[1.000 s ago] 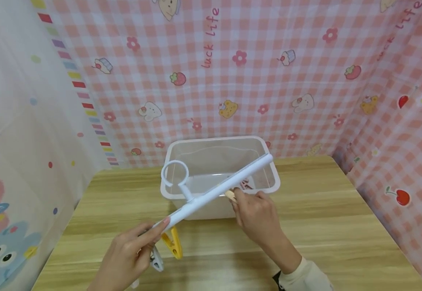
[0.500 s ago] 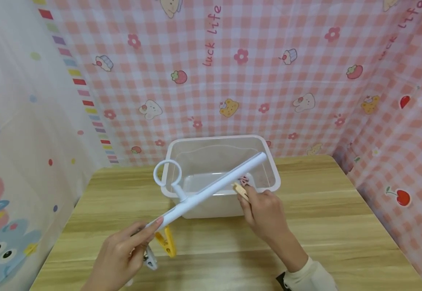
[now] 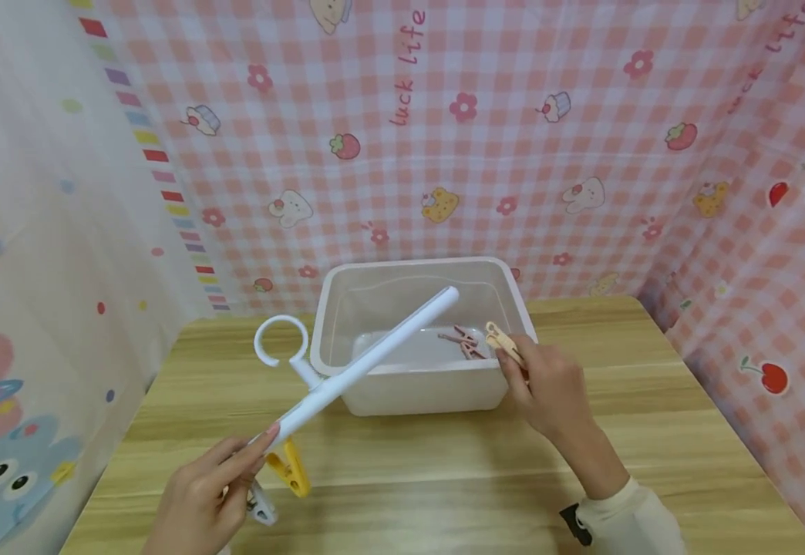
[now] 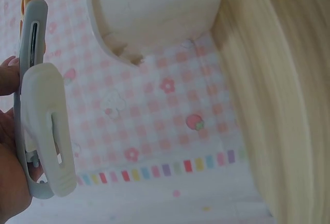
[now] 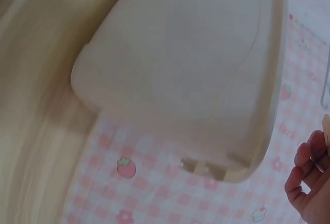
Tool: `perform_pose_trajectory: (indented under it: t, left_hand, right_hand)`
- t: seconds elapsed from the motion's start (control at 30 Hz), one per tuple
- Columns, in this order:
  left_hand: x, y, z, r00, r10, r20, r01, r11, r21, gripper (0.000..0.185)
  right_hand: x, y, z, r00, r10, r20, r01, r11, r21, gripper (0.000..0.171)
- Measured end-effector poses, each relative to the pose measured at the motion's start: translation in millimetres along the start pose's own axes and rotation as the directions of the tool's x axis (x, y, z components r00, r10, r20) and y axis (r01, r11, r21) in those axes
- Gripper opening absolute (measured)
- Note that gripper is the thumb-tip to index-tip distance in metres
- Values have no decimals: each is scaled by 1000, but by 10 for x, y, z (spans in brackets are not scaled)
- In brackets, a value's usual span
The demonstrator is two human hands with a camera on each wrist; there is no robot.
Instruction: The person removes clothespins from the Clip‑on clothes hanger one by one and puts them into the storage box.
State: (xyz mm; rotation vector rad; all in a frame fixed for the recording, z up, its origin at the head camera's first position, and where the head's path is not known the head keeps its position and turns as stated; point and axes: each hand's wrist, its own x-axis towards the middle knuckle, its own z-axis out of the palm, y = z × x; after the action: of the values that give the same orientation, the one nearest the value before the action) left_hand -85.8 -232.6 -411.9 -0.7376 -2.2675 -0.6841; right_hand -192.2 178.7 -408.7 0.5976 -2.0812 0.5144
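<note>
My left hand [image 3: 197,493] grips the lower end of a white bar hanger [image 3: 364,366], which slants up to the right with its open ring hook on the left. Below the bar, beside my fingers, hang a yellow clothespin [image 3: 293,469] and a grey clothespin [image 3: 261,505]. The left wrist view also shows a white clothespin [image 4: 49,126] in front of the grey one. My right hand [image 3: 555,385] pinches a cream clothespin [image 3: 504,344] over the right side of a white plastic bin [image 3: 416,393]. Pink clothespins [image 3: 468,344] lie on the bin's floor.
The bin stands on a wood-grain table [image 3: 444,493] near its back edge. A pink checked cloth [image 3: 389,177] hangs behind, continuing on the right. A pale printed cloth [image 3: 42,308] hangs at the left. The hanger's far end reaches over the bin.
The hanger has shifted left in my left hand, its hook now left of the bin. My right hand has moved right with the cream clothespin, away from the bar. The pink clothespins show more fully.
</note>
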Motion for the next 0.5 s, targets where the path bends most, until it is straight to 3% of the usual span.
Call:
perform_pose_trajectory:
  t: [0.13, 0.17, 0.3, 0.43, 0.5]
  left_hand:
    - [-121, -61, -46, 999, -26, -28, 27, 999, 21, 49]
    - [-151, -78, -60, 999, -33, -37, 34, 999, 28, 39]
    - [-266, -135, -129, 995, -72, -70, 74, 997, 32, 31]
    - [-329, -138, -209, 988, -136, -76, 140, 989, 52, 39]
    - [-339, -126, -235, 984, -159, -83, 164, 984, 65, 45]
  right_hand:
    - [27, 119, -21, 1000, 19, 9, -19, 1000, 12, 52]
    - [32, 143, -22, 1000, 23, 15, -23, 1000, 13, 50]
    - [61, 211, -24, 999, 35, 42, -35, 999, 16, 35]
    - [154, 263, -1, 994, 60, 91, -61, 998, 11, 14]
    - [229, 304, 26, 990, 68, 125, -70, 997, 14, 12]
